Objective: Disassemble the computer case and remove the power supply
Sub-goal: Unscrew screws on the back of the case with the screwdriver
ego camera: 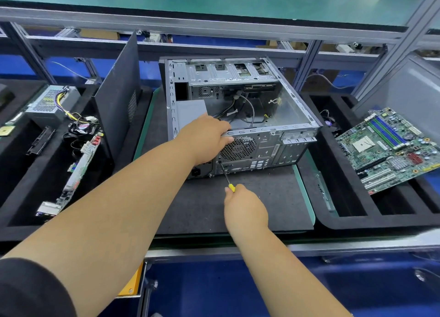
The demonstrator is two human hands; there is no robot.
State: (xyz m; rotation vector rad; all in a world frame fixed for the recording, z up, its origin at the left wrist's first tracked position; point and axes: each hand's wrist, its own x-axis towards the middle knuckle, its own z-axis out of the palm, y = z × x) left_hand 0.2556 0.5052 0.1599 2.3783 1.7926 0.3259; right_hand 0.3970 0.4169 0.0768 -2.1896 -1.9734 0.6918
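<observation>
Slippage risk: right hand (245, 209) fingers grip the screwdriver (226, 176) at a rear screw of the case (240, 116) mid-table, left hand (207, 138) fingers clamp its rim; tilted tip may strip the head.

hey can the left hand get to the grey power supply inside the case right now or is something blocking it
Probably yes. The left hand already grips the rear top edge of the open computer case, right beside the grey power supply. The side is open; only loose cables lie nearby.

Left hand (204, 138) fingers curled downward, arm outstretched, right hand (245, 209) closed in a grip, forearm raised
</observation>
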